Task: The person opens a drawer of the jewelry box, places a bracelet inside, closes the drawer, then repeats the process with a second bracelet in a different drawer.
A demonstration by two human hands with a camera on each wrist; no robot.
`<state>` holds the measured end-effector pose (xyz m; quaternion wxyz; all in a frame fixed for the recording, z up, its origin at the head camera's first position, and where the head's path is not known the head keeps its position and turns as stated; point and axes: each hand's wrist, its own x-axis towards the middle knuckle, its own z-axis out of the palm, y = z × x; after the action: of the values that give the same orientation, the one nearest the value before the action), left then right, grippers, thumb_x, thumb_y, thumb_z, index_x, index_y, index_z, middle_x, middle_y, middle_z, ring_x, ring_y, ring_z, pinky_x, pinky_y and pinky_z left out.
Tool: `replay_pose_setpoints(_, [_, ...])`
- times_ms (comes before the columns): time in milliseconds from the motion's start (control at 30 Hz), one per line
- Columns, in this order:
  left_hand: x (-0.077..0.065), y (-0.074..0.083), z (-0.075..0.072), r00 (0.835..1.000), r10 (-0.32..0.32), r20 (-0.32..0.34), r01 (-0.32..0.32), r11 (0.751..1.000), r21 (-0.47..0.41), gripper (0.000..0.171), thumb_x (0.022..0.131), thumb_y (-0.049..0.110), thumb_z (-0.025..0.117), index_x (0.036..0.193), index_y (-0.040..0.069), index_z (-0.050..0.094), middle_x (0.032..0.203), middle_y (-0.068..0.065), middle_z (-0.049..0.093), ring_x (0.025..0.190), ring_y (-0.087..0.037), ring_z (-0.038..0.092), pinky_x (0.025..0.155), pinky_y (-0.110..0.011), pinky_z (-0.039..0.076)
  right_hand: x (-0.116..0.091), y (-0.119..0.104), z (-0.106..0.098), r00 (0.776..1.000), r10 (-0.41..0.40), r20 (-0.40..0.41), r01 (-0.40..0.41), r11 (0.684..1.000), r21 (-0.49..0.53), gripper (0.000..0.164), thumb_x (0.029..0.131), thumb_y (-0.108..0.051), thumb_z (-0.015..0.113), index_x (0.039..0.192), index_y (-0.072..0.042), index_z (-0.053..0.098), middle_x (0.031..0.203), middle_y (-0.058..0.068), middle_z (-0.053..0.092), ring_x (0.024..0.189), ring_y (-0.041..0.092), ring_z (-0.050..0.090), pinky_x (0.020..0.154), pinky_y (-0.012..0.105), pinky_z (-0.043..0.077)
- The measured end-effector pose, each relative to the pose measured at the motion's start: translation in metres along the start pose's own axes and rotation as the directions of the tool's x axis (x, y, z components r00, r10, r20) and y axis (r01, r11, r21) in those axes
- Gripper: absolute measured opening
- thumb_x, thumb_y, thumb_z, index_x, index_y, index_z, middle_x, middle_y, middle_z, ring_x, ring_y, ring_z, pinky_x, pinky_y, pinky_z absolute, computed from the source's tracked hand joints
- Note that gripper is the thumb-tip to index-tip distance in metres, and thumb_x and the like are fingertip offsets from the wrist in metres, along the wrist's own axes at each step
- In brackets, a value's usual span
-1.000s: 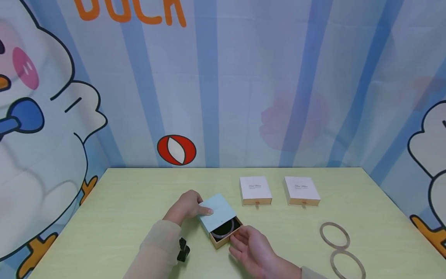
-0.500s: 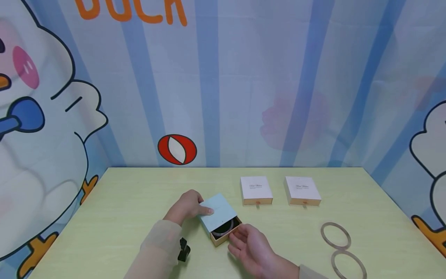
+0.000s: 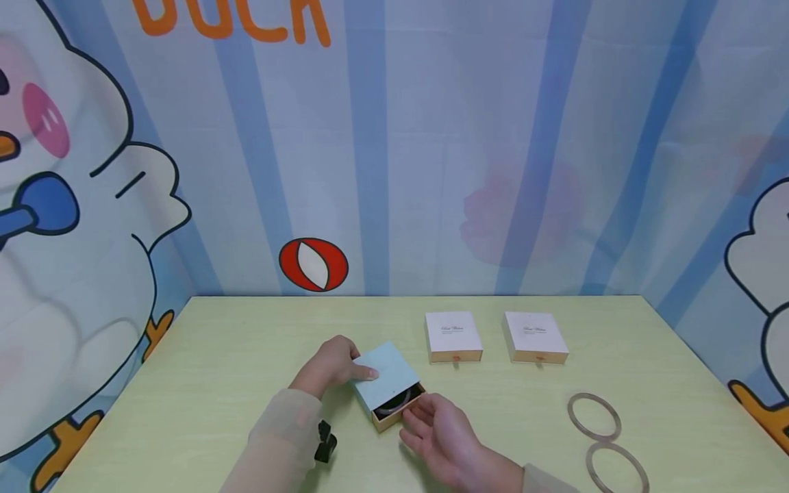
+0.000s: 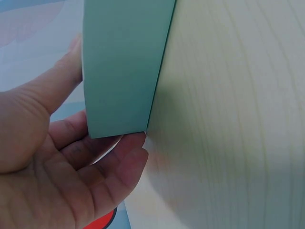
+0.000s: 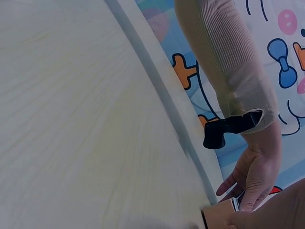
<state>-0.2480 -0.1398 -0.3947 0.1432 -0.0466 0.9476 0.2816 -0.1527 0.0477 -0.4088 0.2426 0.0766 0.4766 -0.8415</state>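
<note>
A light blue drawer box [image 3: 387, 375] sits at an angle on the table, its tan inner tray [image 3: 390, 419] partly out toward the front. Inside the tray, a greyish bangle [image 3: 403, 400] shows against a dark lining, partly hidden by the sleeve. My left hand [image 3: 333, 364] grips the sleeve's back left corner, thumb on top; the left wrist view shows the fingers [image 4: 126, 169] bent around the box's end. Palm up, my right hand [image 3: 446, 441] has its fingertips against the front of the tray. In the right wrist view, that hand [image 5: 276, 210] overlaps the tray front.
Two white boxes with printed lids, a left one [image 3: 453, 333] and a right one [image 3: 536, 333], stand farther back. Two more bangles, an upper one [image 3: 570, 415] and a lower one [image 3: 590, 467], lie at the right. A patterned curtain [image 3: 413, 171] hangs behind the table.
The tray has slid slightly farther into the blue sleeve, so less of the bangle shows. My right hand has moved a little left and up with it. The left hand stays put.
</note>
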Motion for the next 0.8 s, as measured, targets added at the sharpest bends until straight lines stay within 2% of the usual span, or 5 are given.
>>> replay_pose_setpoints(600, [0.0012,-0.0017,0.0008,1.000,-0.011,-0.007,0.011,1.000,-0.019,0.042,0.074,0.034,0.081,0.098,0.004,0.062,0.088,-0.006,0.059,0.083,-0.020,0.051,0.072,-0.032,0.045,0.0065,0.0009,0.0057,1.000,-0.017,-0.019,0.017,1.000,-0.006,0.056,0.101,-0.016,0.018,0.142,0.017,-0.001,0.150,0.036,0.003,0.142,0.044,0.007,0.113,0.054,0.017])
replay_pose_setpoints(800, [0.0010,-0.0005,0.0015,1.000,-0.013,-0.006,0.013,1.000,-0.018,0.043,0.074,0.034,0.081,0.099,0.003,0.062,0.089,-0.006,0.059,0.084,-0.020,0.051,0.074,-0.033,0.046,0.0081,-0.0005,0.0075,0.999,-0.018,-0.031,0.018,1.000,-0.014,0.055,0.101,-0.018,0.016,0.143,0.016,0.003,0.150,0.034,0.008,0.142,0.043,0.010,0.112,0.054,0.018])
